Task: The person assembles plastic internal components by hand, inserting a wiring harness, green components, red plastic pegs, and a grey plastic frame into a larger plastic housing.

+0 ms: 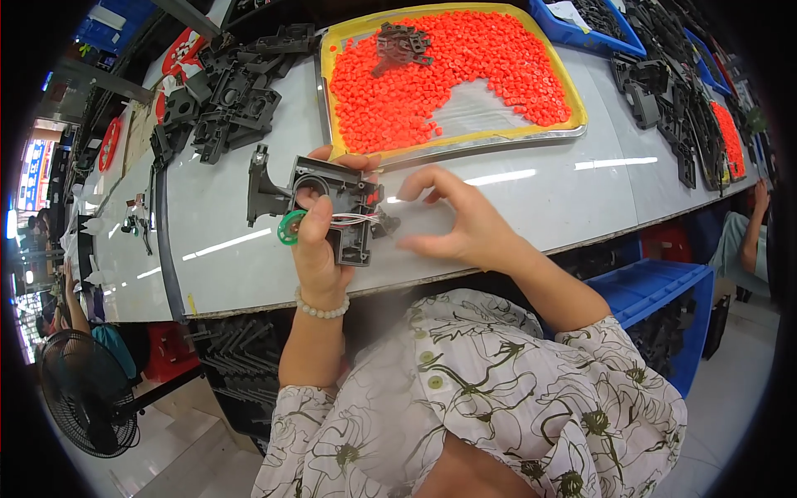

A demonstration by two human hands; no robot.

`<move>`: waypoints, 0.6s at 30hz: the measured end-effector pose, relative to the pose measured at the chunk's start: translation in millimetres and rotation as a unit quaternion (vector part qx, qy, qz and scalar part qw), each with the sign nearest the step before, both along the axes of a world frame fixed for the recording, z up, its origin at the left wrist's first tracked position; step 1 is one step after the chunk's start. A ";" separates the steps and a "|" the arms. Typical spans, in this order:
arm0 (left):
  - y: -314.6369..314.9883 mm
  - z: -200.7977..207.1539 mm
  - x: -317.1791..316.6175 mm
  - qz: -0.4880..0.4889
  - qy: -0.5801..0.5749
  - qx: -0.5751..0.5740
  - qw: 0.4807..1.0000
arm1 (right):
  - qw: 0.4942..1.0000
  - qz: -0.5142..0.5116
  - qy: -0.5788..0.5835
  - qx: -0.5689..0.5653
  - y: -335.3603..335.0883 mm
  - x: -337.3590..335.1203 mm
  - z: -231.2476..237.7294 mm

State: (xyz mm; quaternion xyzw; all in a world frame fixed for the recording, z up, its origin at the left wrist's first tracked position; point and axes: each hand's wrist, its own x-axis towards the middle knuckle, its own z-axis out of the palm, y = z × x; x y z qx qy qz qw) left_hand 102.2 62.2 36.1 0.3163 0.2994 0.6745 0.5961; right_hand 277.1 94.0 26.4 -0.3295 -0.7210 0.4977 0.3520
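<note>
The left hand [318, 241] covers the middle of the black plastic housing [344, 212], so the part under the palm is not visible; the green ring [290, 227] just left of the housing is half hidden behind the thumb; the thin wires [355, 219] on the housing are too small to count, and where they end cannot be told; whether the fingertips of the right hand [461, 224], to the right of the housing, touch a small piece is unclear; above the housing, the yellow tray [573, 100] is cut by the top edge; far right of the housing, a co-worker's arm [754, 236] is cut off at the rim.
</note>
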 end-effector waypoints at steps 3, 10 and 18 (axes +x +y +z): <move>0.6 -2.8 0.5 0.005 0.061 0.029 0.998 | 1.000 0.009 -0.002 0.002 -11.0 -11.6 -3.9; -3.4 5.6 7.7 0.043 0.039 0.035 0.998 | 0.993 -0.009 0.096 -0.065 -15.8 -14.7 -5.9; -4.0 7.5 11.0 0.120 0.152 0.056 0.979 | 0.984 -0.019 0.113 -0.133 -19.6 -7.0 14.2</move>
